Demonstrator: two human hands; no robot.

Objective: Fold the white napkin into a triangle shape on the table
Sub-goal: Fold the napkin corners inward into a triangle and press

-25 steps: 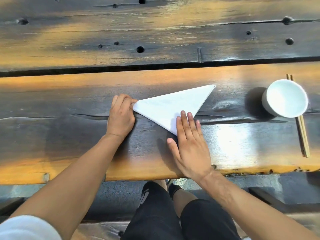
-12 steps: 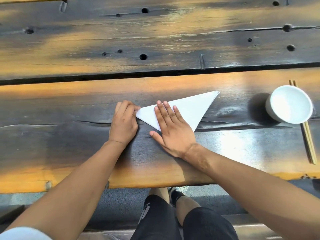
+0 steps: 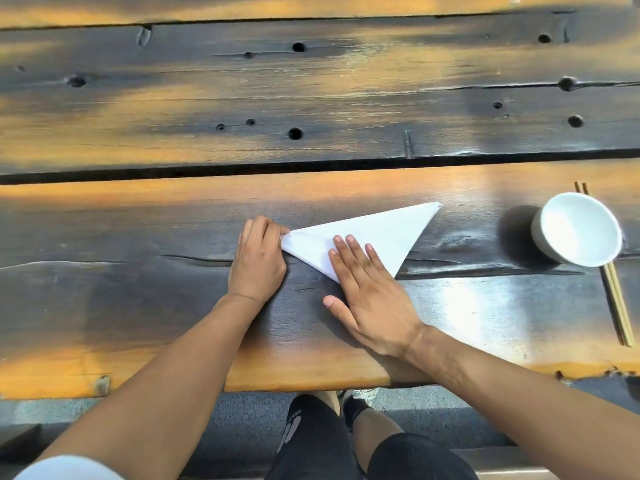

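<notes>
The white napkin [image 3: 374,233] — a flat, crisp triangle — is laid on the dark, knotted plank table [image 3: 138,289]. Its left tip is pinched by the left hand [image 3: 258,259]; its near edge is pressed under the right hand [image 3: 369,292], fingers flat and slightly spread.

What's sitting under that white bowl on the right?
A pair of wooden chopsticks runs beneath the white bowl: tips show past its far rim, the long ends toward the table edge. The stretch under the bowl is hidden.
</notes>
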